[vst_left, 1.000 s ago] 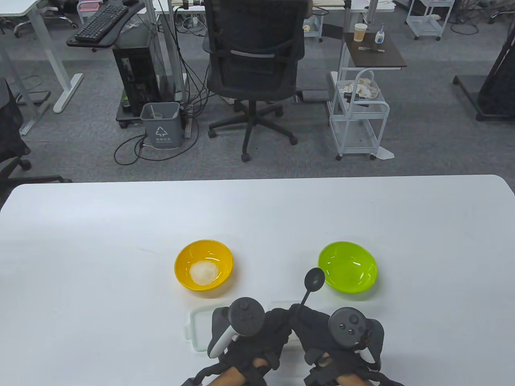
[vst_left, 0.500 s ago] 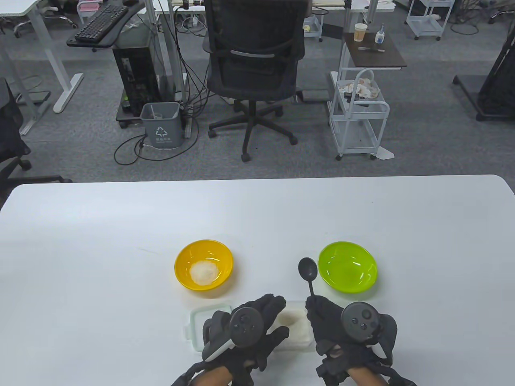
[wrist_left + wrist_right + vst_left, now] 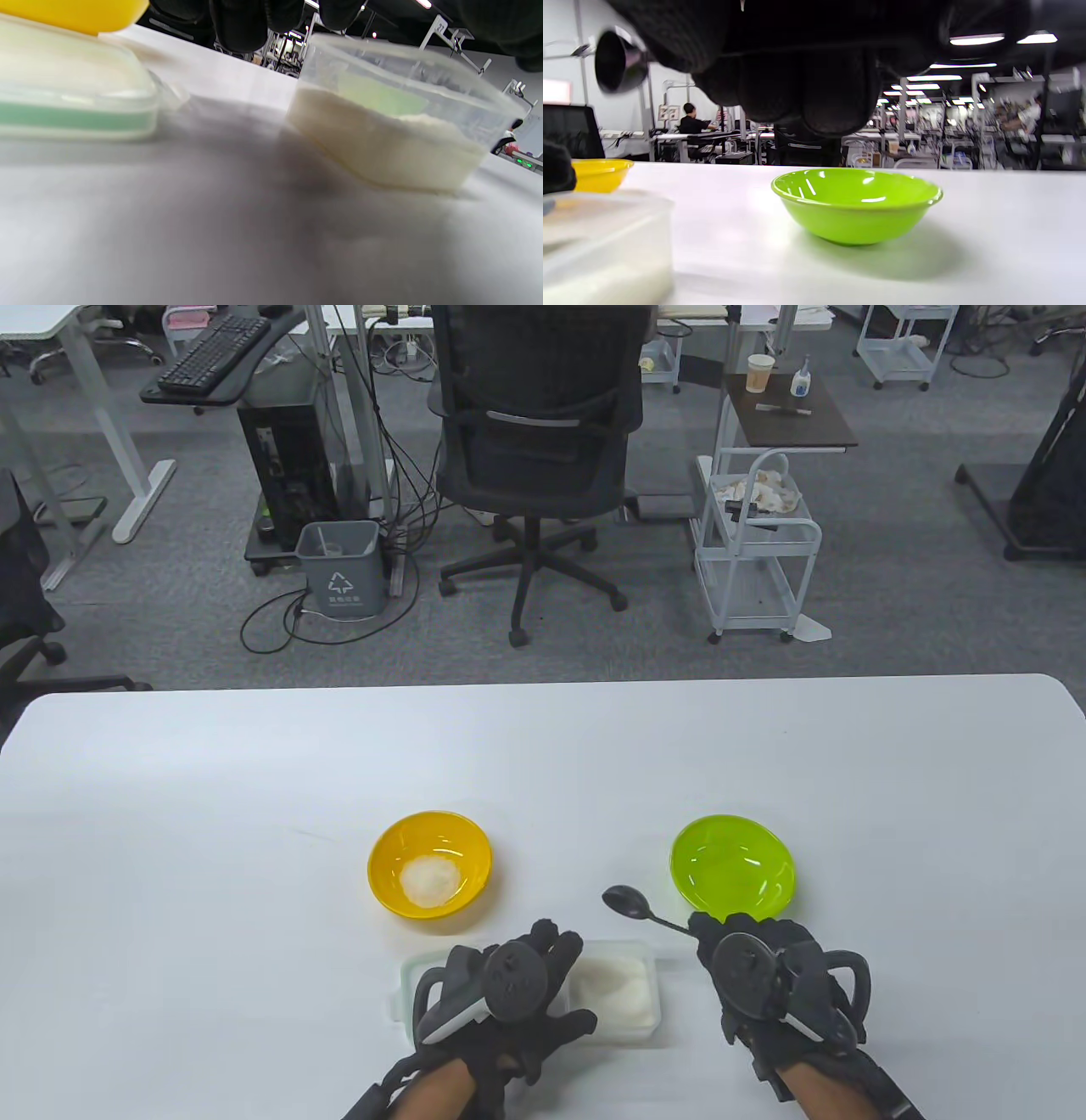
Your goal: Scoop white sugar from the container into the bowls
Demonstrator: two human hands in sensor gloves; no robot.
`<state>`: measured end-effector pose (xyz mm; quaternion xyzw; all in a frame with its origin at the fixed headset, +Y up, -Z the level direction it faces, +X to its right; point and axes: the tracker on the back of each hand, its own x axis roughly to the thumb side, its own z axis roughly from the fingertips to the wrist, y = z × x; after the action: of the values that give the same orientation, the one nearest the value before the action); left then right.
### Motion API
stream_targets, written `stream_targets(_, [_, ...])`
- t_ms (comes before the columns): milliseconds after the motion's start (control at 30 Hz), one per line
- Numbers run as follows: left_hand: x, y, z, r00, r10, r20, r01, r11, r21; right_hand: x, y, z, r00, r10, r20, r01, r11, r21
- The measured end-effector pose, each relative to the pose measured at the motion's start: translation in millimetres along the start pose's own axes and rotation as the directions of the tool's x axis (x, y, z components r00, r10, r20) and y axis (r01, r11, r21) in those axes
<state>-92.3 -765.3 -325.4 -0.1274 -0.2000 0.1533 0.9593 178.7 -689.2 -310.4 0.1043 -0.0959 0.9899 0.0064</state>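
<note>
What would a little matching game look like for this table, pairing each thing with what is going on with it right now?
Things:
1. yellow bowl
2. green bowl
3. spoon
4. clear box

States:
a. held in the right hand, with nothing in it
b. has a small heap of sugar in the bottom
c. holds no sugar yet
d. about half full of sugar, with the left hand at its side

Pairs: 1-b, 2-c, 3-a, 4-d
</note>
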Motion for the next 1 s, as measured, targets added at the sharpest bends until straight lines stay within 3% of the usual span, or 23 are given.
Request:
stream_targets(233, [-1,-8,-3,1.0,0.005,-0.003,-0.005,0.999,-0.047,10,18,16,0.979,0.147,0.144,-0.14,0.988,-0.058])
stream_targets(667, [0,-9,-2,1.0,0.027,-0.012,-0.028,0.999,-0.041,39,29,25,0.895,0.395,0.207,-0.358,0.914,-0.192])
stream_targets(1000, [1,-9,-2,1.0,0.026,-0.015,-0.027,0.999,-0.046,43,28,23,0.911,0.326,0.255,-0.308,0.945,-0.106])
